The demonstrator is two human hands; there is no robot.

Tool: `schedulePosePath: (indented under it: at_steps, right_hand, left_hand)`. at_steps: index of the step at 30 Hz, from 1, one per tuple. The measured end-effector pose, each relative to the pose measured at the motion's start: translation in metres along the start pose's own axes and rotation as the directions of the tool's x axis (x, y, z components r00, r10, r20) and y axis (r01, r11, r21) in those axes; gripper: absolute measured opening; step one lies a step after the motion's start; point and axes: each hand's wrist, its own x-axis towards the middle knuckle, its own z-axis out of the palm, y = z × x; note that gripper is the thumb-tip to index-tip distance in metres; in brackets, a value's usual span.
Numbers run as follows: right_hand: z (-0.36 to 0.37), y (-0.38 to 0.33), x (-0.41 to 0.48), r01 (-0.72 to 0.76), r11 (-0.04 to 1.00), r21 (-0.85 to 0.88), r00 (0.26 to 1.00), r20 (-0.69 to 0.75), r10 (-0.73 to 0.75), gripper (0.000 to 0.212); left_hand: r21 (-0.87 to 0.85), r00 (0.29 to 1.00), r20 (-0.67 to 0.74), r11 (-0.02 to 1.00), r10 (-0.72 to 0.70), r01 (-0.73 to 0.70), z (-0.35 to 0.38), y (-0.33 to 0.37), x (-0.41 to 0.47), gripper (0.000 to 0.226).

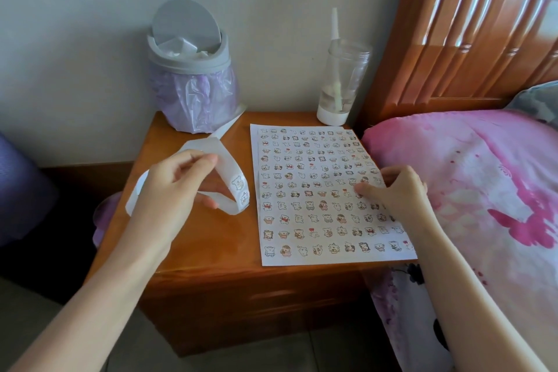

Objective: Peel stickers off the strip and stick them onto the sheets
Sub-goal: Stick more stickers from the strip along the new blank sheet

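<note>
Item: sticker job on wooden bedside table (196,246), head view. L hand (176,187): fingers curled, strip (225,158) gripped betw. thumb below and fingertips above; white backing strip runs in a loose loop round the hand, one end trailing back across the table twd the bin, other end sticking out behind the wrist. Two cartoon stickers (240,190) visible on the loop's R bend, one above the other; rest of the strip looks bare. Hand raised a little over the table's L half, strip's lower bend at or near the surface. R hand (397,190): fingers bent and bunched, tips down on the sheets (302,190) nr the R edge, abt mid-height; cannot tell if a sticker sits under or betw. the tips. Sheets: white stack flat on table's R half, top sheet covered w/ rows of small cartoon stickers; corners of lower sheets show at the far R corner; R edge reaches the table edge beside the bed (471,178). Other: grey swing-lid bin (188,60) w/ lilac liner, back L of table; clear jar (342,81) w/ white base and a straw-like stick in it, back R; pink floral bedding, wooden headboard (471,24) at R.
</note>
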Motion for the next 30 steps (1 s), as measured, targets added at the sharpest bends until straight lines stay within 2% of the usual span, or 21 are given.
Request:
schedulePosePath:
  at_steps: [5, 6, 8, 10, 13, 15, 17, 20, 23, 27, 30]
  right_hand:
    - [-0.012, -0.013, -0.015, -0.013, 0.941, 0.337, 0.996, 0.091, -0.018, 0.023]
    - [-0.014, -0.015, -0.018, -0.014, 0.928, 0.373, 0.995, 0.101, -0.026, 0.024]
    - [-0.019, -0.019, -0.021, -0.028, 0.902, 0.430, 0.994, 0.111, -0.022, 0.037]
    - [-0.022, -0.020, -0.022, -0.048, 0.877, 0.479, 0.989, 0.145, -0.026, 0.036]
    - [-0.020, -0.018, -0.023, -0.022, 0.932, 0.361, 0.976, 0.211, -0.058, 0.032]
    - [-0.017, -0.021, -0.024, -0.033, 0.950, 0.312, 0.961, 0.270, -0.055, 0.038]
    - [-0.015, -0.026, -0.028, -0.070, 0.941, 0.330, 0.947, 0.317, -0.041, 0.046]
    - [-0.003, -0.038, -0.041, -0.079, 0.925, 0.371, 0.925, 0.374, -0.071, 0.043]
    - [0.018, -0.051, -0.055, -0.061, 0.935, 0.349, 0.902, 0.421, -0.098, 0.051]
    - [0.045, -0.066, -0.071, -0.010, 0.944, 0.330, 0.905, 0.405, -0.132, 0.060]
    - [0.060, -0.077, -0.081, 0.013, 0.921, 0.389, 0.892, 0.413, -0.187, 0.060]
  left_hand:
    - [-0.020, 1.000, -0.010, 1.000, 0.009, -0.009, -0.006, 0.000, 0.003, 0.013]
    - [-0.027, 1.000, -0.009, 1.000, 0.012, -0.012, -0.007, 0.000, 0.004, 0.013]
    - [-0.043, 1.000, -0.007, 0.999, 0.014, -0.014, -0.010, 0.001, 0.006, 0.016]
    - [-0.063, 1.000, -0.019, 0.998, 0.001, -0.003, -0.013, 0.002, 0.008, 0.021]
    - [-0.094, 0.999, -0.033, 0.996, -0.008, 0.005, -0.019, 0.004, 0.012, 0.024]
    - [-0.131, 0.998, -0.055, 0.991, -0.006, -0.001, -0.026, 0.007, 0.016, 0.020]
    - [-0.201, 0.999, -0.048, 0.979, 0.013, -0.022, -0.034, 0.011, 0.020, 0.011]
    - [-0.253, 0.997, -0.058, 0.966, 0.044, -0.057, -0.043, 0.019, 0.024, 0.016]
    - [-0.262, 0.991, -0.099, 0.958, 0.091, -0.114, -0.050, 0.030, 0.034, 0.013]
    - [-0.293, 0.987, -0.092, 0.943, 0.135, -0.157, -0.049, 0.052, 0.049, 0.014]
    - [-0.294, 0.990, -0.051, 0.945, 0.131, -0.140, -0.034, 0.062, 0.053, 0.013]
